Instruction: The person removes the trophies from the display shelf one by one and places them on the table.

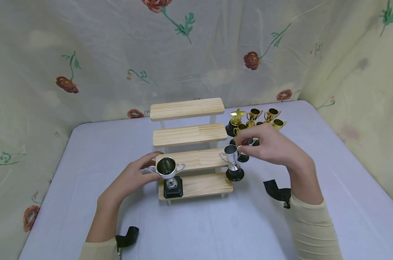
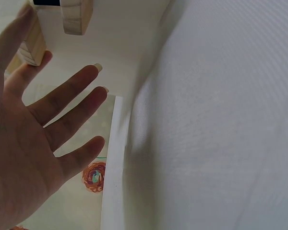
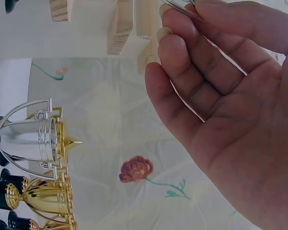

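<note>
My right hand (image 1: 269, 144) pinches a handle of a small silver trophy cup (image 1: 233, 161) with a round black base. In the head view that cup overlaps the right ends of the two lower boards of a wooden tiered stand (image 1: 209, 185); the right wrist view shows only its silver handle (image 3: 185, 10) between thumb and fingers. At the left end of the lowest board stands a larger silver trophy (image 1: 171, 178) on a square black base. Just left of it, my left hand (image 1: 136, 177) has its fingers spread, with fingertips right at the board ends (image 2: 33, 48).
Behind my right hand, several gold trophies (image 1: 254, 115) and another silver trophy (image 3: 29, 139) are grouped at the stand's right. The stand rests on a white-covered table (image 1: 196, 231). A flowered cloth (image 1: 212, 54) hangs behind and on both sides.
</note>
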Tool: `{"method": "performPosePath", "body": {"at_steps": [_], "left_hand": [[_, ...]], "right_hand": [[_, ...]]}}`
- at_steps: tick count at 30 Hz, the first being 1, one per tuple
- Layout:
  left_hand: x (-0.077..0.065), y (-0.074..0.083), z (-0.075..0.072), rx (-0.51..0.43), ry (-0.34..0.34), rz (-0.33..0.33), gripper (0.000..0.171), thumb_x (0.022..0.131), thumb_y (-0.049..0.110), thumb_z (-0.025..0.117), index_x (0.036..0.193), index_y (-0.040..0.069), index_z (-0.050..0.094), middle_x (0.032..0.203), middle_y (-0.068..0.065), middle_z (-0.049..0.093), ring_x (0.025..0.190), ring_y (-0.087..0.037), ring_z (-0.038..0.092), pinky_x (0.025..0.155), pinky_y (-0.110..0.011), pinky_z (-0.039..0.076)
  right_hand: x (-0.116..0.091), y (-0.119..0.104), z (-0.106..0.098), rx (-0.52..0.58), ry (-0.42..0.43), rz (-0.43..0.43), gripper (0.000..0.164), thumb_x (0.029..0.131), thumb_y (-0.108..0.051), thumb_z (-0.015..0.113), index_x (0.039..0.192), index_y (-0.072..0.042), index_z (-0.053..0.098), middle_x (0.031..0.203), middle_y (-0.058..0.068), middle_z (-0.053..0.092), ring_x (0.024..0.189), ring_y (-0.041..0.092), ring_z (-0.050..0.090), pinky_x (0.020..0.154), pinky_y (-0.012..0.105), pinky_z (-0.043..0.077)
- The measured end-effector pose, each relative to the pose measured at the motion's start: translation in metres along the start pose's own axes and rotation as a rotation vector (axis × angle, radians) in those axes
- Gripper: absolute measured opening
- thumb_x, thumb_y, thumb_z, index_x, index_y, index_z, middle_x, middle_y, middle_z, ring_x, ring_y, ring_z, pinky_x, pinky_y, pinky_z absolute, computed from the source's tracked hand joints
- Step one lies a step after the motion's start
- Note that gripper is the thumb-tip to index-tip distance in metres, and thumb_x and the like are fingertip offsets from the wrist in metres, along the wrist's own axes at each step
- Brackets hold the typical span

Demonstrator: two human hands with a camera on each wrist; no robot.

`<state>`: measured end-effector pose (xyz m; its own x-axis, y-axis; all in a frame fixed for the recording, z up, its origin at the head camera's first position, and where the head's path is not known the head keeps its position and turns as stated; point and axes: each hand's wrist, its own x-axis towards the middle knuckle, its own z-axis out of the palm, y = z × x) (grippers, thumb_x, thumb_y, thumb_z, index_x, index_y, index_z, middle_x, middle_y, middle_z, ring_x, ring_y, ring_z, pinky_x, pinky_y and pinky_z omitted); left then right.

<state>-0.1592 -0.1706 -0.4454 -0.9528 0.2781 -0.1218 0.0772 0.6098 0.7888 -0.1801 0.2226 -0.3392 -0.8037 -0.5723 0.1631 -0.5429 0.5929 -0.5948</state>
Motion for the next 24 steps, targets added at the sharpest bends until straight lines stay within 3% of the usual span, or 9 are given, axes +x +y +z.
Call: {"method": "performPosePath", "body": {"at_steps": [8,24], "left_hand": [[0.001,-0.001,0.0,0.003,0.002,0.007,0.059,0.083,0.049,0.075,0.135,0.052,0.048,0.14,0.012,0.058,0.135,-0.027,0.052,0.107,-0.066,0.037],[0.0,0.0,0.0,0.012,-0.003,-0.01,0.062,0.083,0.05,0.074,0.138,0.049,0.047,0.143,0.01,0.056,0.135,-0.028,0.052,0.106,-0.066,0.038]], "right_hand": [[-0.002,0.003,-0.004,-0.006,0.004,0.05,0.019,0.089,-0.004,0.068,0.087,-0.022,0.073,0.083,-0.005,0.069,0.075,0.013,0.058,0.066,0.025,0.049],[-0.006,0.016,-0.012,-0.047,0.022,0.048,0.015,0.089,-0.007,0.072,0.09,-0.022,0.076,0.089,-0.004,0.074,0.079,0.01,0.063,0.072,0.025,0.051]]}}
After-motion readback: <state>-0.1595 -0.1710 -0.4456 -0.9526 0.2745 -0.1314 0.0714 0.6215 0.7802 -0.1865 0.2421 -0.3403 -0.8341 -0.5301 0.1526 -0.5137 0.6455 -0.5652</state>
